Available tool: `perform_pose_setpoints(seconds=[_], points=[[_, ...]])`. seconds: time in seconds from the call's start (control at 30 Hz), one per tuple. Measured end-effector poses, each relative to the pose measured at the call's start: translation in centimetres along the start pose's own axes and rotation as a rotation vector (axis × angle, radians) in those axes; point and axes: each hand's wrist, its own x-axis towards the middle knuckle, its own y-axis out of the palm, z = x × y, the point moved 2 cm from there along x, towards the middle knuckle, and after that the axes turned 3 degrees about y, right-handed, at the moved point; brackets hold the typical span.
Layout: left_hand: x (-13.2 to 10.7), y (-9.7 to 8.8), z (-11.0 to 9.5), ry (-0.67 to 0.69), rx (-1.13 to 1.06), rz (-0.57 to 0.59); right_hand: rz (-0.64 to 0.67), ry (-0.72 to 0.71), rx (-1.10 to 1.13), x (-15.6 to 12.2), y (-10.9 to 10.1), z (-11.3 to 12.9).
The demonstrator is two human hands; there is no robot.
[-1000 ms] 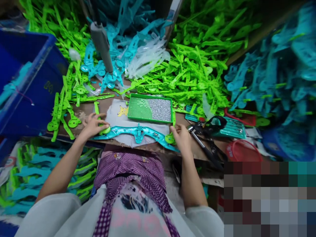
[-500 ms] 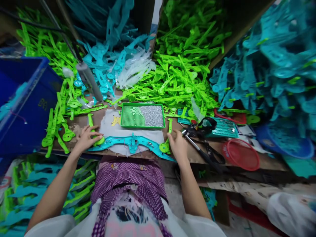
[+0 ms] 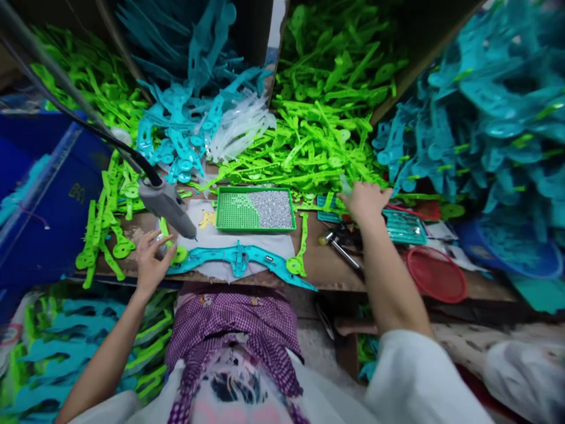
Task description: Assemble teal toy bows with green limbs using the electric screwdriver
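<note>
A curved turquoise plastic bar (image 3: 238, 259) with thin wires lies across the white cloth (image 3: 282, 241) at the table's front edge. Green plastic arms with round ends lie at both its ends, the left arm (image 3: 180, 254) and the right arm (image 3: 303, 244). My left hand (image 3: 152, 262) is beside the left arm, thumb and fingers apart. Above that hand hangs a grey electric screwdriver (image 3: 165, 203), its bit pointing down toward the cloth. My right hand (image 3: 366, 203) reaches over the right-hand tools at the edge of the green pile, fingers spread, their tips partly hidden.
Behind the bar stands a green tray (image 3: 217, 209) of small silvery screws. Green parts (image 3: 304, 141) and turquoise parts (image 3: 477, 118) are heaped behind. A hammer-like tool (image 3: 344, 254), a red round basket (image 3: 435, 274) and a blue bin (image 3: 79, 171) flank the workspace.
My right hand has left the right green arm and moved forward and right. The screwdriver now hangs nearer the bar. My left hand's fingers have lifted off the left green arm.
</note>
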Motion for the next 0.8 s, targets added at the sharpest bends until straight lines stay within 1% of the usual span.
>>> perform_pose_setpoints(seconds=[0.07,0.1,0.13,0.23,0.3,0.37,0.4,0.43,0.47,0.5,0.53,0.6,0.67,0.7,0.73,0.77,0.8], points=[[-0.4,-0.8,-1.6,0.021,-0.017,-0.089,0.139,-0.001,-0.12,1.8,0.5,-0.5],[-0.9,-1.1,-2.5,0.026,-0.024,-0.121,0.17,-0.009,-0.142,2.3,0.6,-0.5],[-1.4,-1.4,-3.3,0.027,-0.03,-0.148,0.167,-0.013,-0.137,2.6,0.6,-0.6],[-3.7,-1.3,-5.8,0.025,-0.062,-0.199,0.059,0.039,0.0,2.4,-0.3,-1.0],[-4.6,-0.6,-7.7,0.026,-0.122,-0.183,-0.047,0.05,0.173,1.6,-1.4,-1.4],[-4.4,0.5,-9.9,0.065,-0.203,-0.137,-0.184,0.009,0.4,0.5,-2.4,-1.3],[-3.8,1.1,-11.1,0.101,-0.244,-0.106,-0.228,-0.025,0.516,-0.1,-2.7,-0.9],[-2.8,1.8,-12.3,0.143,-0.283,-0.074,-0.235,-0.064,0.614,-0.8,-2.8,-0.3],[-1.5,2.5,-13.5,0.181,-0.321,-0.041,-0.206,-0.108,0.683,-1.6,-2.5,0.5],[0.0,3.2,-14.6,0.193,-0.358,-0.014,-0.148,-0.154,0.718,-2.5,-2.1,1.6],[1.6,3.8,-15.6,0.191,-0.405,-0.013,-0.077,-0.203,0.724,-3.4,-1.5,2.8],[4.9,4.7,-17.2,0.179,-0.519,-0.071,0.043,-0.299,0.698,-5.4,-0.1,5.2],[7.5,5.1,-18.2,0.151,-0.61,-0.172,0.113,-0.35,0.698,-7.3,1.2,6.9],[8.4,5.2,-18.5,0.127,-0.655,-0.209,0.132,-0.333,0.719,-8.1,1.7,7.2],[8.8,5.4,-18.7,0.102,-0.688,-0.231,0.13,-0.287,0.758,-8.6,2.1,7.1],[8.8,5.6,-18.8,0.084,-0.706,-0.233,0.107,-0.215,0.819,-9.0,2.4,6.6],[8.4,5.9,-18.9,0.084,-0.71,-0.211,0.077,-0.131,0.901,-9.1,2.7,5.8]])
